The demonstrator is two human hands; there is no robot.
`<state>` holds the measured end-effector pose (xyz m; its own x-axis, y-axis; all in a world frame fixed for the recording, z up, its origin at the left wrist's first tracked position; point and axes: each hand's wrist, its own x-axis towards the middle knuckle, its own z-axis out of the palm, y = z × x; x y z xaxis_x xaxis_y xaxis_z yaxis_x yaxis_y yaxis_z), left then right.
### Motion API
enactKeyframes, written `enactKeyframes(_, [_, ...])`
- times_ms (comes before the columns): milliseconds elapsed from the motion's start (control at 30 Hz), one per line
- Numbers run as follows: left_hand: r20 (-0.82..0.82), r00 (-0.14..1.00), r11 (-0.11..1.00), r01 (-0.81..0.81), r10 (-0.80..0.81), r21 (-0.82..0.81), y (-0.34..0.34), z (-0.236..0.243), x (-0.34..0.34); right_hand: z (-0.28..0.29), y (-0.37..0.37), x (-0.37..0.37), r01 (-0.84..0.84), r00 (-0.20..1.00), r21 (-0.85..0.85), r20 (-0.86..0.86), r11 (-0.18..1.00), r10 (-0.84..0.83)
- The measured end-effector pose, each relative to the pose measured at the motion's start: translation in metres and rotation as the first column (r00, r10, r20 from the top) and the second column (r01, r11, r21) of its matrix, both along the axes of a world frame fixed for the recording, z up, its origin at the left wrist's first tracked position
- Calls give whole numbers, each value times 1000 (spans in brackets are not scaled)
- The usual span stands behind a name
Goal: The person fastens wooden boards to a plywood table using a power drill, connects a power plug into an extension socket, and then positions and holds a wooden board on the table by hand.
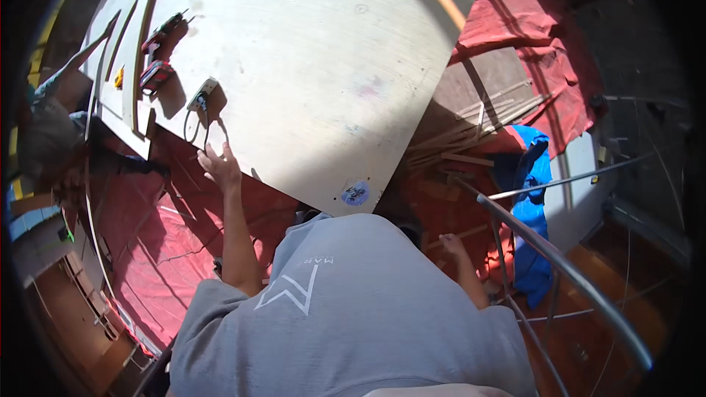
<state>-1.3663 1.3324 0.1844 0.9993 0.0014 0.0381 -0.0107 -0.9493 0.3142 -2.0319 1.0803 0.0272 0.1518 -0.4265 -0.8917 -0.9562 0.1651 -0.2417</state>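
A large pale board (294, 73) lies in front of me, its near corner close to my body. My left hand (220, 167) is raised at the board's near left edge, fingers apart, with nothing in it. Just beyond the fingertips, a socket block (200, 93) sits on the board with a dark plug and cable hanging from it. Further off lie a drill (166, 31) and a red-and-black power tool (156, 76). Down at my right side is my right hand (454, 246), near a thin wood strip. Its fingers are too small and partly hidden to make out.
Another person's arm (87, 53) reaches in at the far left, beside pale wooden strips (132, 51). Red sheeting (158, 250) covers the floor. To the right are a stack of thin battens (471, 129), a blue tarp (531, 228) and a slanting metal tube (566, 272).
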Motion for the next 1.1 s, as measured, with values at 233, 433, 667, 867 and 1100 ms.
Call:
enactKeyframes(233, [-355,889,949,-315,288,-17,-17,-1,-76,4,-55,42,-213,970,82,136,974,201])
enactKeyframes(433, [-349,919,902,-297,182,-312,-32,-7,-95,41,-69,76,-121,986,-69,107,990,128])
enactKeyframes(667, [-397,913,880,-262,93,-396,-27,-11,-95,128,-76,31,4,1000,-192,-29,981,-10])
enactKeyframes(867, [-288,957,889,-159,32,-430,-12,-36,-92,180,-48,0,62,984,-224,-150,973,-97])
enactKeyframes(1100, [-552,831,882,-310,71,-354,-31,-6,-90,194,-60,6,19,981,-182,-186,983,-53])
